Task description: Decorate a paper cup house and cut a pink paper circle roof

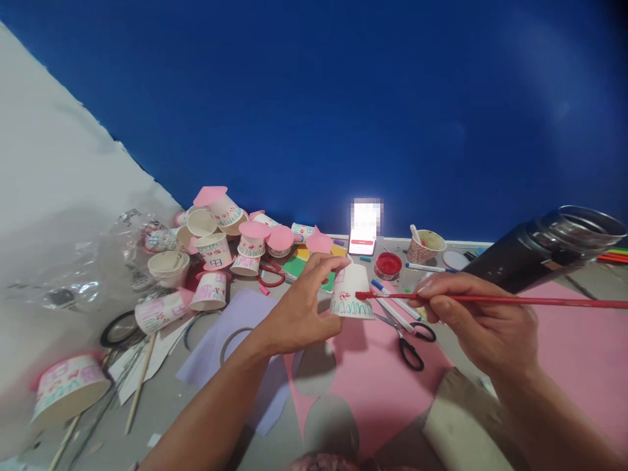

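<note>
My left hand (307, 301) grips a white paper cup (352, 288) turned upside down, thumb near its rim and fingers near its base. Green zigzag strokes run along the rim, with red dabs and a pink window drawn above. Pinched in my right hand (481, 320) is a red paintbrush (490, 300), held level. Its red-coated tip meets or nearly meets the cup's right side. Behind the cup stands an open jar of red paint (388, 265). Scissors (409, 343) with black handles and several markers (397, 307) lie just right of the cup.
Decorated paper cups (213, 252), several with pink paper tops, crowd the left back. A lit phone (363, 229) leans against the blue wall. Pink paper (383, 386) with round cut-outs covers the front. A black bottle (544, 245) lies tilted at right; a patterned cup (426, 247) stands behind.
</note>
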`<action>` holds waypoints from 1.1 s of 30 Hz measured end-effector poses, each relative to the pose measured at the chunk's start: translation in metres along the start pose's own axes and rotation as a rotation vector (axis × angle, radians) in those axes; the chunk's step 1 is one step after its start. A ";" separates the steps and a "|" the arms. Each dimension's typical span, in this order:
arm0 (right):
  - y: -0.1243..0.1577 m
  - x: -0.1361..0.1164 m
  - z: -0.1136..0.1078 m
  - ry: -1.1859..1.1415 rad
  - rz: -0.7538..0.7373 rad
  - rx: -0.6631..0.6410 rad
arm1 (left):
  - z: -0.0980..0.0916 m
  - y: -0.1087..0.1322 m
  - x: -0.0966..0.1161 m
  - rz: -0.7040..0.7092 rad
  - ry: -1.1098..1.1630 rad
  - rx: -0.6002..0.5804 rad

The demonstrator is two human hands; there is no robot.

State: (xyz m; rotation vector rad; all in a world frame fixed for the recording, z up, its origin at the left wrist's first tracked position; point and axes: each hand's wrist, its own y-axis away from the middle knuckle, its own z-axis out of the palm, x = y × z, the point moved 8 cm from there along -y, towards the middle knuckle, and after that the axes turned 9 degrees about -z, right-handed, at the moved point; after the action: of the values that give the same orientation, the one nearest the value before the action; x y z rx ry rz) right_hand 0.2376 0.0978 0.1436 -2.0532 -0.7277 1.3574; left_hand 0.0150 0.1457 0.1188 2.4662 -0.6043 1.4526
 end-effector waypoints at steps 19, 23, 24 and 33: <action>-0.001 -0.002 -0.007 -0.006 0.006 0.045 | 0.002 0.001 0.001 -0.010 -0.023 -0.011; -0.002 -0.003 -0.005 0.007 0.003 -0.003 | 0.000 0.000 0.000 -0.005 -0.032 -0.005; -0.002 -0.003 -0.004 0.008 0.001 -0.008 | 0.000 0.000 -0.001 -0.007 -0.032 -0.006; -0.002 -0.003 -0.004 -0.027 -0.012 0.018 | 0.004 0.000 0.004 0.031 -0.041 -0.017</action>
State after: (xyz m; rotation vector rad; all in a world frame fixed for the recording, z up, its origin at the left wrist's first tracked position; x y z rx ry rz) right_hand 0.2400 0.0962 0.1485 -2.0172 -0.7355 1.3821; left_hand 0.0200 0.1434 0.1208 2.4898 -0.6637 1.4047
